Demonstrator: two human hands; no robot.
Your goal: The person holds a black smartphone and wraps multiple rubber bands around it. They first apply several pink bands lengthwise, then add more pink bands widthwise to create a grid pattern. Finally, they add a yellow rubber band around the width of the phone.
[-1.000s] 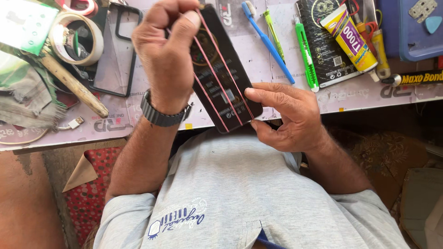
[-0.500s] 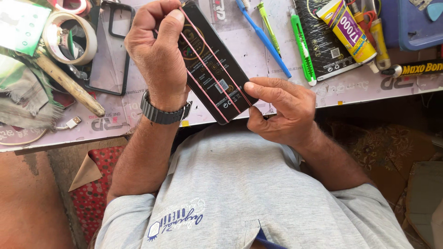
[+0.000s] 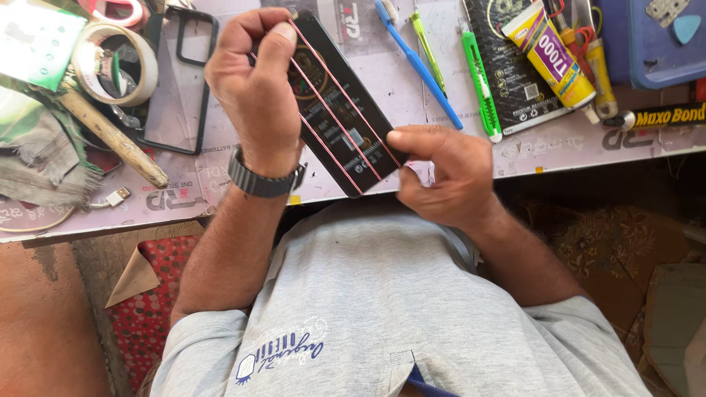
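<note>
Surface: a pale bench (image 3: 441,66) covered by a light printed mat runs across the top of the view, its front edge just above the person's lap.
Floor: a red patterned rug (image 3: 143,316) lies below the bench on the left, and a darker flowered one on the right.
Thing in hand: a flat black pack (image 3: 342,110) wrapped lengthwise with thin red rubber bands (image 3: 323,140), tilted from upper left to lower right, held over the bench's front edge.
Left hand (image 3: 254,92): grip closed around the pack's upper end, fingers curled over its top; a dark watch (image 3: 263,180) sits on the wrist.
Right hand (image 3: 448,176): grip closed on the pack's lower right corner, thumb pressed on its face.
Left of the hands: a dark phone case frame (image 3: 180,81) lies flat; beyond it a roll of tape (image 3: 118,62), a wooden handle (image 3: 110,136) and a heap of grey cloth (image 3: 37,162).
Right of the hands: a blue toothbrush (image 3: 415,62), a green cutter knife (image 3: 479,81), another black pack (image 3: 511,73) and a yellow glue tube (image 3: 551,55) lying on it.
Far right corner: a blue tray (image 3: 647,44).
In the way: the left hand hides the pack's upper end, the right hand its lower corner.
Person: grey shirt (image 3: 382,316), seated close to the bench.
</note>
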